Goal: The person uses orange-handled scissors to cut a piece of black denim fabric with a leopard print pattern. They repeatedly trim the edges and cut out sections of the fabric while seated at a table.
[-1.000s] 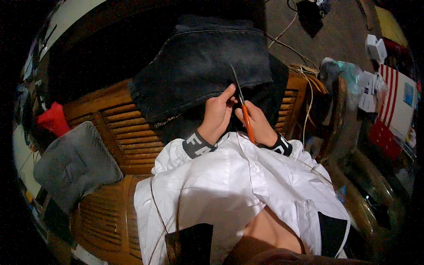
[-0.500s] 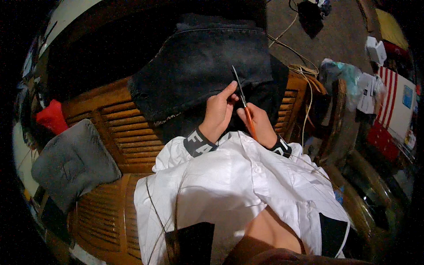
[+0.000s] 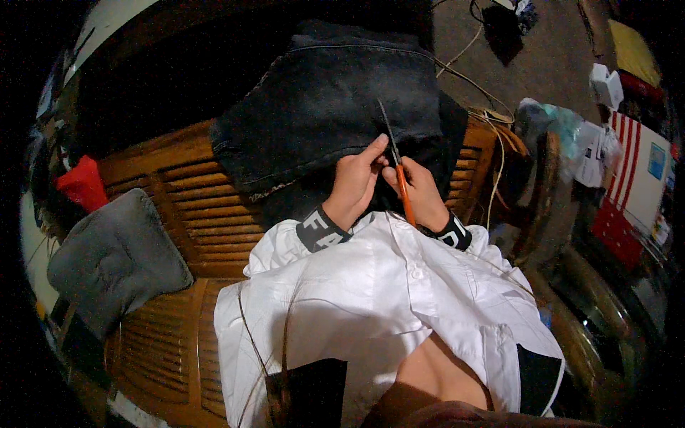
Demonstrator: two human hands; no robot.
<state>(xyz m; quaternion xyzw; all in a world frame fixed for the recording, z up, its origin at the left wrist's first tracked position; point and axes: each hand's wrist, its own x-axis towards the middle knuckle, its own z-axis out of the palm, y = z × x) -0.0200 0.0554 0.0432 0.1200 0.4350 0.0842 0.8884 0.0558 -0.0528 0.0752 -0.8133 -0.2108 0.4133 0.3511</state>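
Over dark denim jeans, my right hand is closed round the orange handle of a slim tool. Its long, thin, pointed metal blade slants up and away; whether it is scissors or a knife I cannot tell. Beside the blade is my left hand, thumb stretched up against it and fingers curled below. Anything pinched in those curled fingers is hidden. The jeans lie spread ahead of my hands, with a pale frayed edge at their lower left.
The slatted wooden bench runs beneath the jeans. A grey cushion and a red cloth are at left. To the right are a loose cable, plastic bags, a small white box and a red-and-white striped item.
The view has shifted slightly. Both hands keep nearly the same pose, and the blade still points up and away over the jeans.
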